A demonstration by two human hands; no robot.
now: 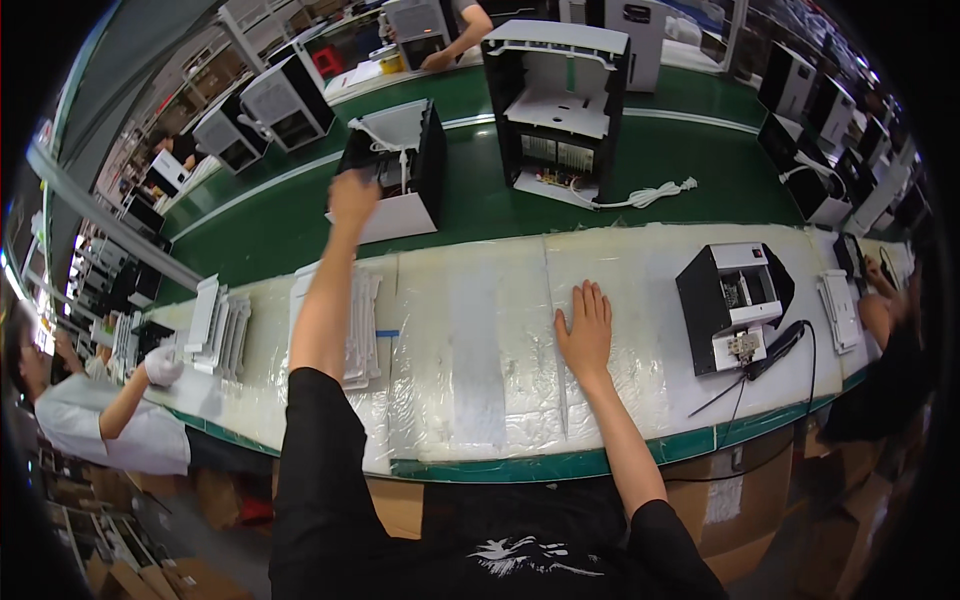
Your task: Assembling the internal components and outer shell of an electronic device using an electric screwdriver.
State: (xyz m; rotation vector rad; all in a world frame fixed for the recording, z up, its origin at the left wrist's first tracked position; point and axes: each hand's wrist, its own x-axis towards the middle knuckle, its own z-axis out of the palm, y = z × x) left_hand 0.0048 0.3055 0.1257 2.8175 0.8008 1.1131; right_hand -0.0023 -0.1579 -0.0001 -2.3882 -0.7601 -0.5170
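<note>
We judge this a reach: our left hand (353, 195), blurred, is at the black-and-white casing (402, 219) on the green surface (468, 180) – whether it grips, we cannot tell. Our right hand (587, 335) spreads empty over the plastic-covered bench (640, 395) – next move likely calls for a firm hold

A black shirt (440, 550) carries a jagged white print (530, 548) on its front; its short, loose sleeves (322, 450) are plain black; forearms (325, 310), left hand (354, 198) and right hand (586, 338) are bare.
</note>
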